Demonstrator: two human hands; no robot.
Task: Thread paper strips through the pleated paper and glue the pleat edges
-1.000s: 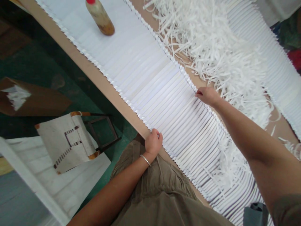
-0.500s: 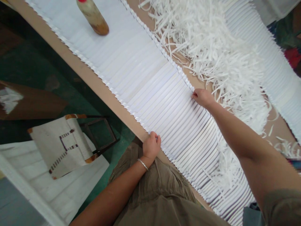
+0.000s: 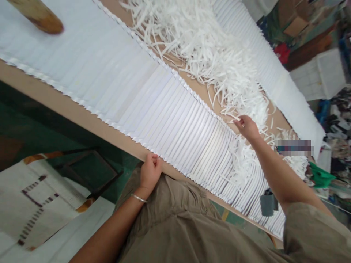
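Fingers of the left hand (image 3: 150,171) curl shut at the near edge of the pleated white sheet (image 3: 153,106), pinching the zigzag hem where it meets the bare rim of the bench (image 3: 82,118); the fingertips themselves fold under, so how much of the hem they catch is hidden. A thin bangle (image 3: 138,198) rings that wrist. Across the sheet, the right hand (image 3: 247,126) closes its fingers on the far hem, with what looks like a pinch of one pleat (the thumb side faces away, so the grip itself is hard to read). Just beyond those fingers lies a heap of white paper strips (image 3: 208,58), some spilling over the pleats beside the right forearm. Past the heap runs a second pleated sheet (image 3: 263,76), its upper end cut off by the frame. Far left of the left fingers, a brown bottle (image 3: 38,16) rests on the sheet, blurred and cropped at the top. A small grey object (image 3: 267,204) sits below the right arm, too unclear to name.
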